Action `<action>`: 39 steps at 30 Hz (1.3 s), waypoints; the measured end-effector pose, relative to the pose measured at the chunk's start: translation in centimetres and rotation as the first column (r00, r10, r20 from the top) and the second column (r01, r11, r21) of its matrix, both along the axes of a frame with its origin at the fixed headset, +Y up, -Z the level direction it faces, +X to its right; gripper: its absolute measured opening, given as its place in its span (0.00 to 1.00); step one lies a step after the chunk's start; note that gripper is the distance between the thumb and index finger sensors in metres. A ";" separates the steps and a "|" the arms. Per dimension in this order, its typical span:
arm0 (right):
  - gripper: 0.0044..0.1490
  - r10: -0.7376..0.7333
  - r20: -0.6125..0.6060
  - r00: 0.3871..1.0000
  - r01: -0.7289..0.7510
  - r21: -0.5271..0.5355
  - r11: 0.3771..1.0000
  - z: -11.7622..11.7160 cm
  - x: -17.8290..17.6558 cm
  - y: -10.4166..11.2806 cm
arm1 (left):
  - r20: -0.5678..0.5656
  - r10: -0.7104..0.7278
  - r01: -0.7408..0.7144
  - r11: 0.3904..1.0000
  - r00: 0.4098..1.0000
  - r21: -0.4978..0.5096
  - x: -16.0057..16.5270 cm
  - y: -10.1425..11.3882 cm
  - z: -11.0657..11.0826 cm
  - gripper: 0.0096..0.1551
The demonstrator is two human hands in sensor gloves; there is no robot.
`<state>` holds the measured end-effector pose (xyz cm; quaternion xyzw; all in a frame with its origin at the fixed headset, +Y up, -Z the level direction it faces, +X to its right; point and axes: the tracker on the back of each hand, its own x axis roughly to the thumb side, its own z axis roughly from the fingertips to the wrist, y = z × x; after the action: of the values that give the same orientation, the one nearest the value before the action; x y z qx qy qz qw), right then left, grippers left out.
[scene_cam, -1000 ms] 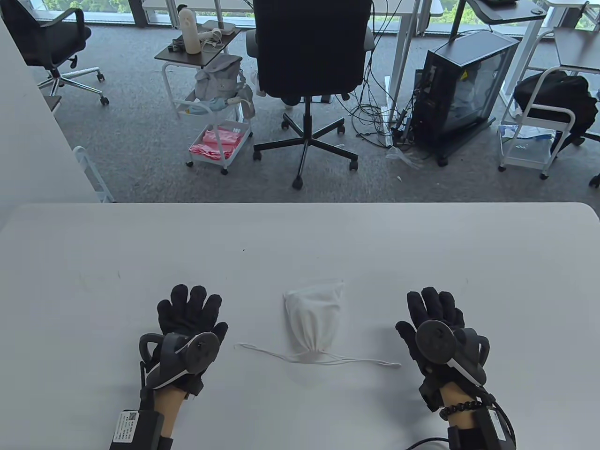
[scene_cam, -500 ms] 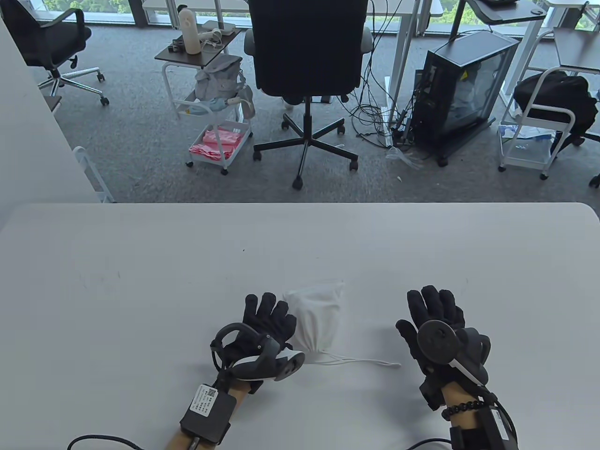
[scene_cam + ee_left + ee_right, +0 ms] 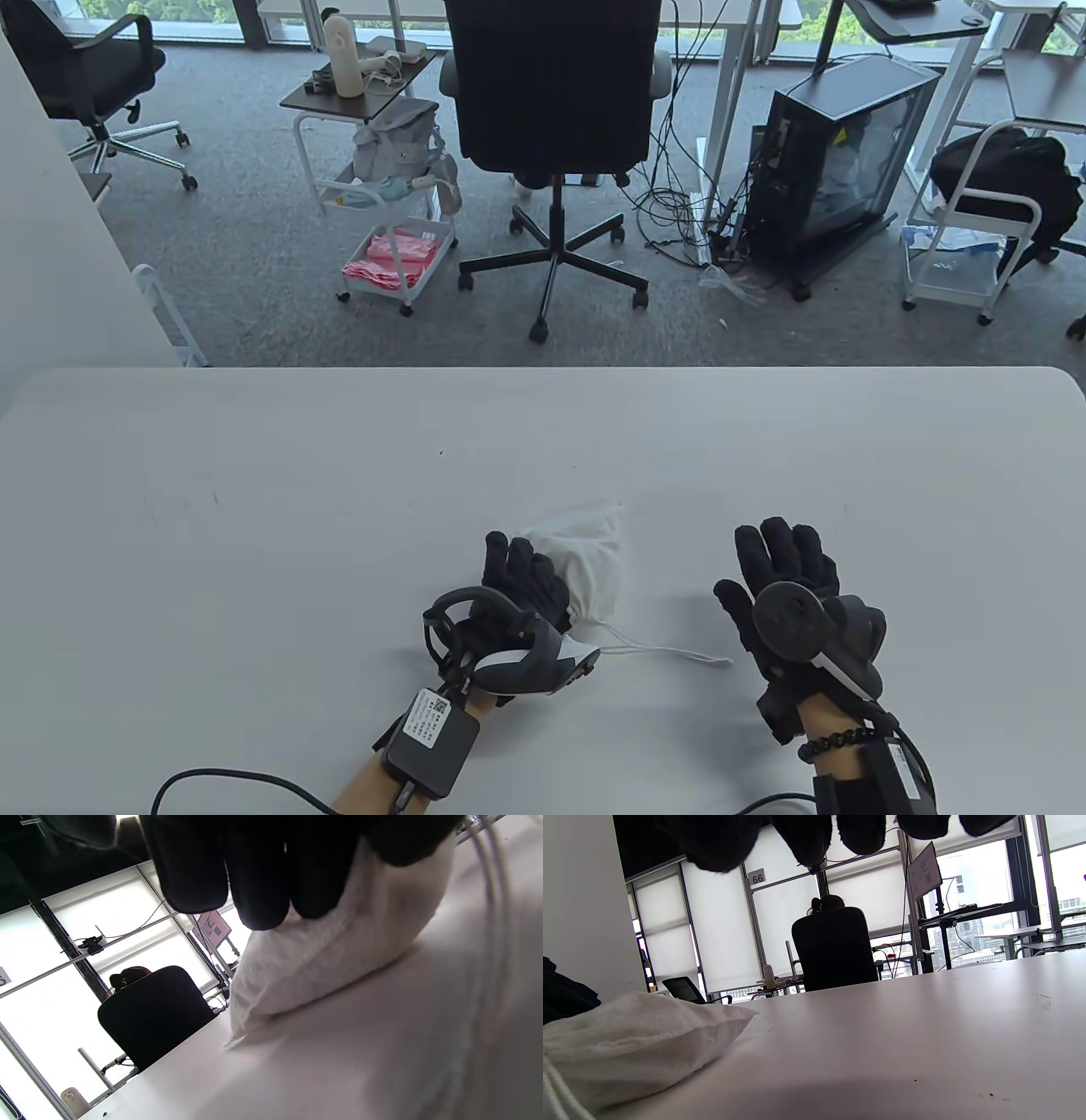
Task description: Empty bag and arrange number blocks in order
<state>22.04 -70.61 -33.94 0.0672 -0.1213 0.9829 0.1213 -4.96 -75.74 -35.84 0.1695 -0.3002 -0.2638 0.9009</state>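
Observation:
A small white drawstring bag (image 3: pixel 596 560) lies closed on the white table (image 3: pixel 254 475), near its front edge. My left hand (image 3: pixel 522 579) lies over the bag's left side and neck, its fingers (image 3: pixel 263 878) curled onto the cloth (image 3: pixel 339 955). The bag's drawstring (image 3: pixel 679 652) trails to the right on the table. My right hand (image 3: pixel 785 564) rests flat and open on the table to the right of the bag, apart from it. In the right wrist view the bag (image 3: pixel 636 1043) sits at the lower left. No number blocks show; the bag hides its contents.
The table's far edge (image 3: pixel 543 369) runs across the middle of the table view. Beyond it stand a black office chair (image 3: pixel 556 85), a trolley (image 3: pixel 394 255) and a computer case (image 3: pixel 836 161). A cable (image 3: pixel 229 777) from my left wrist lies at the near edge.
My left hand moved right from the bare table onto the bag and closed over its neck. The bag's neck shifted slightly and its top creased. My right hand stayed put.

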 end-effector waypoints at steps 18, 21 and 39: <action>0.42 -0.102 -0.090 0.991 0.102 -0.007 0.995 0.5 -2.6 0.7 | -0.034 0.385 -0.381 0.920 0.922 0.093 -6.3 9.2 1.9 0.20; 0.40 -0.159 -0.145 0.977 0.156 -0.032 0.987 0.5 -4.4 1.3 | -0.041 0.441 -0.436 0.896 0.897 0.083 -7.8 10.1 2.8 0.20; 0.37 -0.191 -0.367 0.910 0.163 -0.108 0.981 0.5 -15.4 0.0 | 0.016 0.530 -0.530 0.848 0.848 0.025 -8.4 9.0 4.7 0.20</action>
<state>6.67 -70.59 -33.45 0.2383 -0.0646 0.9406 0.2331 -13.33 -66.76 -31.17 0.2597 -0.2420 -0.0089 0.9348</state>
